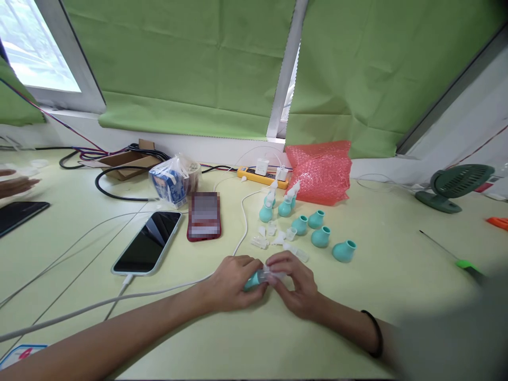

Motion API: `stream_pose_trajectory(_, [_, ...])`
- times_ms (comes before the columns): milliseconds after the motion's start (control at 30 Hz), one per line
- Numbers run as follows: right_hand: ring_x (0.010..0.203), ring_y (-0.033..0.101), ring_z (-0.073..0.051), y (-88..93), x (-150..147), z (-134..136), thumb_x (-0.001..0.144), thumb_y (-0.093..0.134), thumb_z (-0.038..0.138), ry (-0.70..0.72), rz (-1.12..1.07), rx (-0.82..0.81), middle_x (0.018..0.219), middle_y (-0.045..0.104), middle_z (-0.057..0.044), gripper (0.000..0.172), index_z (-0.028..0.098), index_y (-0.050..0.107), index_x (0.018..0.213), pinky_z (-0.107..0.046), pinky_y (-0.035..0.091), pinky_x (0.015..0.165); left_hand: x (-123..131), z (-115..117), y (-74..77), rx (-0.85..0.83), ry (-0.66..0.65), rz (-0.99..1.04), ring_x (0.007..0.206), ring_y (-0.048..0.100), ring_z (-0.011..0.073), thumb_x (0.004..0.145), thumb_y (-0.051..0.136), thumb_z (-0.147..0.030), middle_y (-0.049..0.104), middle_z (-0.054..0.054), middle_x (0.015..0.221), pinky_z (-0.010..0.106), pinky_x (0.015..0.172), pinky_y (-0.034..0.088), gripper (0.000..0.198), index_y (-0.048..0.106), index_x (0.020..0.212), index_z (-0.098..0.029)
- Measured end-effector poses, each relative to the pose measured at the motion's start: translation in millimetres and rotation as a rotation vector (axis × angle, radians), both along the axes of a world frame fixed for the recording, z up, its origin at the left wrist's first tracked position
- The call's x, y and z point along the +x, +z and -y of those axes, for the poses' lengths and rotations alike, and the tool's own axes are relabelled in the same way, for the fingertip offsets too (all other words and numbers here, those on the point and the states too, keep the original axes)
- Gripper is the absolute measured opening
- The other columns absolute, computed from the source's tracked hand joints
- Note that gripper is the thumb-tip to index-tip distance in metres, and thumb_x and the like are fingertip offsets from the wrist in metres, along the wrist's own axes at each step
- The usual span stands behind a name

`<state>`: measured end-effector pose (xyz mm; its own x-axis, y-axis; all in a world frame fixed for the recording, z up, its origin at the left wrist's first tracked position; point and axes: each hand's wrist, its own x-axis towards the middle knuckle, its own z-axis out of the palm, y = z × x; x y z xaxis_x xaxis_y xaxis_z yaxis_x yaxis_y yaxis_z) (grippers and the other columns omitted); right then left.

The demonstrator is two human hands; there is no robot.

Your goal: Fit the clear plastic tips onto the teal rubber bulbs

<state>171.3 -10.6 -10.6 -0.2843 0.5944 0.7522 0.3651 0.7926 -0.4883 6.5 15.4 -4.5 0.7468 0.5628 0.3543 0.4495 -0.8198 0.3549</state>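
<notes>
My left hand (232, 283) is closed around a teal rubber bulb (254, 279) near the front of the pale table (397, 264). Fingers of my right hand (296, 280) pinch a clear plastic tip (273, 274) at the bulb's mouth. Just beyond my hands lie several loose teal bulbs (320, 236) and small clear plastic tips (273, 235). Behind them stand a few bulbs with tips fitted (278, 203).
Two phones (147, 242) and a white charging cable (119, 299) lie left of my hands. A red bubble-wrap bag (319, 169), yellow power strip (262, 177), milk carton in a bag (172, 182) and green fan (456, 188) stand behind. Another person's hand (16, 185) shows far left. A green-handled screwdriver (456, 256) lies right.
</notes>
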Motion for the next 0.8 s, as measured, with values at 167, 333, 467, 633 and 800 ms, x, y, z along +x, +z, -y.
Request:
stream_pose_trajectory(167, [0.05, 0.039, -0.01, 2.6, 9, -10, 0.082, 0.037, 0.03, 0.015, 0.104, -0.318, 0.055, 0.039, 0.002, 0.023, 0.018, 0.041, 0.063, -0.024, 0.033, 0.048, 2, -2, 0.7, 0.024, 0.059, -0.008, 0.051, 0.048, 0.0126, 0.079, 0.04, -0.032, 0.05, 0.001, 0.056, 0.022, 0.047, 0.031, 0.019, 0.047, 0.069, -0.016])
stream_pose_trajectory(333, [0.042, 0.028, -0.007, -5.5, 9, -10, 0.086, 0.024, 0.041, 0.121, 0.005, -0.548, 0.045, 0.029, 0.005, 0.042, 0.018, 0.033, 0.052, -0.023, 0.024, 0.044, -1, -3, -0.5, 0.017, 0.014, 0.027, 0.049, 0.046, 0.0115, 0.079, 0.04, -0.031, 0.049, 0.001, 0.054, 0.021, 0.047, 0.031, 0.02, 0.048, 0.069, -0.016])
stream_pose_trajectory(467, [0.032, 0.02, -0.005, -8.6, 4, -13, 0.082, 0.027, 0.051, 0.249, -0.288, -0.957, 0.037, 0.022, 0.008, 0.046, 0.019, 0.031, 0.049, -0.02, 0.015, 0.033, -2, -2, -2.7, 0.02, -0.024, 0.08, 0.046, 0.044, 0.0108, 0.077, 0.04, -0.028, 0.047, 0.0, 0.051, 0.021, 0.046, 0.032, 0.018, 0.048, 0.068, -0.015])
stream_pose_trajectory(633, [0.031, 0.021, -0.005, -10.7, 5, -20, 0.082, 0.029, 0.05, 0.095, -0.515, -0.878, 0.035, 0.021, 0.008, 0.047, 0.019, 0.028, 0.046, -0.02, 0.015, 0.033, -3, 3, 3.6, 0.041, -0.051, 0.12, 0.048, 0.043, 0.0116, 0.075, 0.04, -0.028, 0.048, 0.001, 0.054, 0.022, 0.047, 0.034, 0.016, 0.048, 0.07, -0.015])
stream_pose_trajectory(800, [0.05, 0.038, -0.008, -18.3, 10, -13, 0.082, 0.04, 0.034, -0.096, -0.386, -0.412, 0.063, 0.043, 0.002, 0.017, 0.02, 0.043, 0.09, -0.02, 0.029, 0.043, -5, 4, 10.1, -0.023, 0.032, 0.126, 0.051, 0.045, 0.0127, 0.078, 0.033, -0.024, 0.051, 0.002, 0.059, 0.023, 0.052, 0.037, 0.018, 0.047, 0.081, -0.014])
